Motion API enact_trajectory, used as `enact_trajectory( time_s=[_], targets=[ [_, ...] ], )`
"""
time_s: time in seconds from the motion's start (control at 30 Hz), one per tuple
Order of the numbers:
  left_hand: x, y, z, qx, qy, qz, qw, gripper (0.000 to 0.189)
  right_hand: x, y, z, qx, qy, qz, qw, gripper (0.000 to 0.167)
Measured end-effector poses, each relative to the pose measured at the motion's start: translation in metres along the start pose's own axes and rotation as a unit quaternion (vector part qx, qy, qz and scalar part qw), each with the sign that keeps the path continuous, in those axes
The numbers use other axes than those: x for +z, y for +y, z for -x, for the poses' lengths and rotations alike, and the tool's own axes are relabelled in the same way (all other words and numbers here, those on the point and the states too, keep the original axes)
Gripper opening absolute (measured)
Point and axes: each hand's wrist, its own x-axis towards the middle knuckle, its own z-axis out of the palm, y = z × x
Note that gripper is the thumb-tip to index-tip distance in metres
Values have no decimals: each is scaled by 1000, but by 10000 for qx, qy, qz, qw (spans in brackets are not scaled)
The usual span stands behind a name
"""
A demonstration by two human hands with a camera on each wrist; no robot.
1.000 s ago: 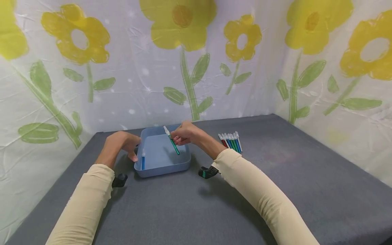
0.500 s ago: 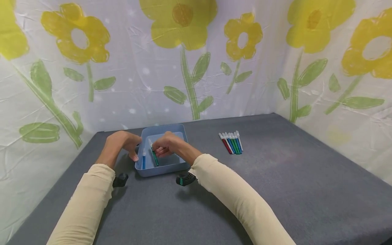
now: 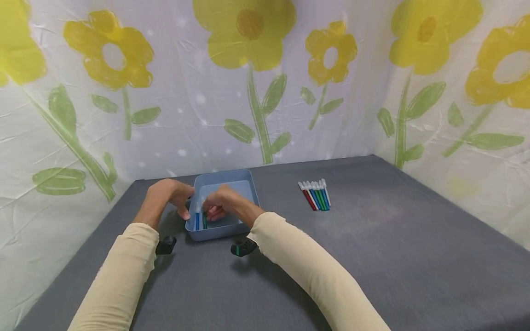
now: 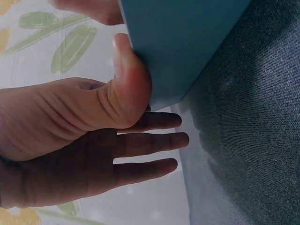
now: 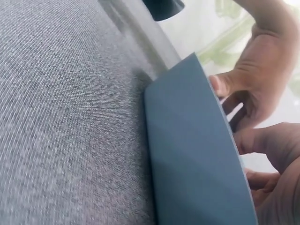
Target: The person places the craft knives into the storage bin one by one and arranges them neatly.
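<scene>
A shallow blue tray sits on the grey cloth toward the left. My left hand is at its left wall. In the left wrist view the thumb touches the tray wall near the rim, while several fingers stretch out straight past the corner. Inside the tray my right hand pinches a green marker with a white cap, low beside a blue marker. My fingers cover part of the green marker. The right wrist view hides both markers behind the wall.
Several white-capped markers, in red, blue, green and white, lie in a row on the cloth right of the tray. A black wrist device hangs under each sleeve. A flower-printed curtain stands behind the table.
My right hand has moved left and down with the green marker, from above the tray to inside it, beside the blue marker. My left hand has stayed at the tray's left wall.
</scene>
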Motion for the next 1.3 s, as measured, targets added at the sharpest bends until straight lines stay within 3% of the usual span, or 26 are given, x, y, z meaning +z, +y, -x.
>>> enact_trajectory(
  time_s=[0.1, 0.3, 0.43, 0.6, 0.63, 0.9, 1.13, 1.3],
  targets=[
    [-1, -2, -1, -1, 4, 23, 10000, 104, 7, 0, -6, 11, 226, -37, 9997, 7],
    [-4, -2, 1, 103, 1, -53, 9999, 102, 14, -6, 2, 66, 637, 84, 9979, 15],
    [-6, 0, 3, 135, 9, -86, 9999, 100, 18, -19, 27, 340, 833, 179, 9958, 10],
    [-4, -1, 2, 148, 24, -155, 9998, 101, 20, -19, 20, 471, 880, 252, 9947, 18],
    [-4, -1, 1, 143, 27, -147, 9998, 101, 20, -15, 12, 412, 879, 250, 9950, 22],
    [-2, -1, 2, 312, 55, -282, 9991, 96, 13, 4, 11, -605, 674, 218, 9956, 22],
    [-1, 1, 3, 272, 91, -372, 9989, 96, -5, 3, 17, -1464, 647, 1254, 9791, 11],
    [0, 1, 2, 140, 77, -302, 9994, 100, -31, -2, 30, -1883, 444, 1291, 9726, 15]
  ],
)
